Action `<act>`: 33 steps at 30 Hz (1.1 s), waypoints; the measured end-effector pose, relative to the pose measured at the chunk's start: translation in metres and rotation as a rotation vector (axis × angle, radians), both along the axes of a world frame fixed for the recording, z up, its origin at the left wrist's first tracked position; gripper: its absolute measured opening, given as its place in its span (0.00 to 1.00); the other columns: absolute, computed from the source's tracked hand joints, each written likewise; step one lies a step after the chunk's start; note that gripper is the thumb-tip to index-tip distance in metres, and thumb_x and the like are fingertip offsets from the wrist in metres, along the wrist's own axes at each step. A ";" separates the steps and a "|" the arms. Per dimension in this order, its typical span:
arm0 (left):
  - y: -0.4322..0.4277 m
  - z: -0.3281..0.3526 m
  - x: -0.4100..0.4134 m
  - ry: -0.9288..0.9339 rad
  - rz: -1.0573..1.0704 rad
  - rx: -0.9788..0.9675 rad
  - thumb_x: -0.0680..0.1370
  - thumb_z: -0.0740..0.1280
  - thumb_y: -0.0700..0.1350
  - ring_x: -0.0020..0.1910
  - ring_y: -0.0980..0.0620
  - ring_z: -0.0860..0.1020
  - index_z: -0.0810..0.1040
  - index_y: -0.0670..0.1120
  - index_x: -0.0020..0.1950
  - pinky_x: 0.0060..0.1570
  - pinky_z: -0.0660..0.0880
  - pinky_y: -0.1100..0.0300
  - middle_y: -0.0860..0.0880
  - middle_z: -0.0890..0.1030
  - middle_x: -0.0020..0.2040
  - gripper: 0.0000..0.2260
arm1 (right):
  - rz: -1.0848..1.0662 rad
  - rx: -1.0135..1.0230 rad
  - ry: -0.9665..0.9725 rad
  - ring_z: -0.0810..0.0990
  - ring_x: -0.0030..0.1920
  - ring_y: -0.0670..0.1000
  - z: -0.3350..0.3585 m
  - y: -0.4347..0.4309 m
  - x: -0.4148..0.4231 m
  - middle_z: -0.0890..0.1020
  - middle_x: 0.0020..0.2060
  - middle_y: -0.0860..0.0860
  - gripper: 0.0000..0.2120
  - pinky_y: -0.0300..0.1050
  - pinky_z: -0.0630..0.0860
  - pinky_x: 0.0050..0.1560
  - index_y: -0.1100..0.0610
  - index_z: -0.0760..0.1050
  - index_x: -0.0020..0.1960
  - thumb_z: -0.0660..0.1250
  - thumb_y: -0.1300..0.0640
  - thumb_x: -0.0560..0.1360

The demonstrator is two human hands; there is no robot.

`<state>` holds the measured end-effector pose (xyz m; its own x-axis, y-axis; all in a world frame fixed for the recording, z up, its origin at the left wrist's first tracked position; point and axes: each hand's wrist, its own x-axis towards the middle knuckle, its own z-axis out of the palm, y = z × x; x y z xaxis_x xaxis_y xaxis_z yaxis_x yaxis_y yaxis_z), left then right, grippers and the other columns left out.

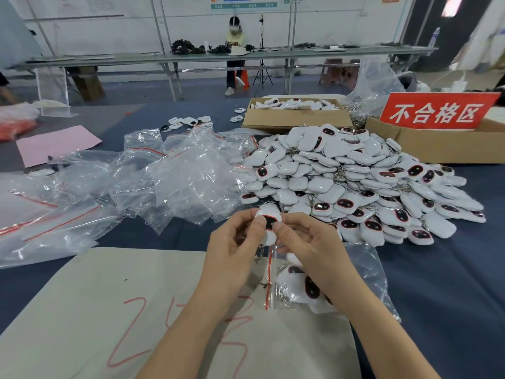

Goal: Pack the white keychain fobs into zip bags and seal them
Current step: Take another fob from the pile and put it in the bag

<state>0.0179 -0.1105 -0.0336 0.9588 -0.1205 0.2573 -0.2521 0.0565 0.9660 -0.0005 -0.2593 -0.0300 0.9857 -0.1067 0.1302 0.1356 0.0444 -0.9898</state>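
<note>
My left hand (232, 246) and my right hand (306, 242) meet over the table's front and together pinch one white keychain fob (269, 224) with a dark red-rimmed oval face. Its metal chain (259, 258) dangles below. Under my right hand lies a clear zip bag (366, 272) with a red seal strip, its mouth toward the left, holding several fobs. A large heap of white fobs (355, 181) spreads just beyond and to the right.
A pile of empty zip bags (169, 173) lies to the left. A beige sheet with red writing (123, 310) covers the near table. Two cardboard boxes stand behind the heap, one holding fobs (295, 116), one with a red sign (437, 110). A pink sheet (54, 144) lies far left.
</note>
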 end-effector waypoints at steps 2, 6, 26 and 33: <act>-0.001 0.001 -0.001 -0.005 -0.001 -0.010 0.82 0.68 0.47 0.40 0.62 0.81 0.84 0.58 0.51 0.42 0.77 0.69 0.56 0.86 0.43 0.07 | -0.021 0.026 0.015 0.84 0.36 0.47 0.001 0.000 -0.001 0.87 0.39 0.49 0.04 0.36 0.80 0.39 0.58 0.81 0.51 0.70 0.61 0.78; -0.004 0.002 -0.003 -0.018 -0.058 -0.019 0.81 0.68 0.46 0.45 0.59 0.83 0.83 0.56 0.54 0.46 0.79 0.64 0.54 0.86 0.48 0.07 | -0.052 0.004 0.020 0.85 0.36 0.50 0.002 -0.003 -0.001 0.87 0.40 0.50 0.03 0.39 0.82 0.43 0.54 0.83 0.49 0.70 0.58 0.78; -0.003 0.003 -0.005 -0.048 -0.070 0.012 0.80 0.70 0.38 0.46 0.56 0.84 0.82 0.59 0.56 0.46 0.78 0.68 0.53 0.86 0.48 0.15 | -0.018 0.020 -0.049 0.85 0.40 0.43 0.005 -0.005 -0.001 0.88 0.41 0.47 0.05 0.30 0.78 0.40 0.51 0.83 0.49 0.69 0.59 0.78; -0.005 0.004 -0.006 -0.014 -0.064 -0.026 0.80 0.70 0.37 0.45 0.57 0.84 0.82 0.55 0.58 0.45 0.77 0.70 0.52 0.87 0.48 0.13 | -0.033 0.015 -0.059 0.85 0.38 0.42 0.004 -0.005 -0.001 0.87 0.40 0.46 0.04 0.28 0.75 0.34 0.48 0.84 0.46 0.70 0.55 0.77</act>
<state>0.0124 -0.1151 -0.0294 0.9457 -0.1749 0.2742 -0.2603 0.0983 0.9605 -0.0017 -0.2647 -0.0262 0.9724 -0.1414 0.1859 0.1951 0.0541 -0.9793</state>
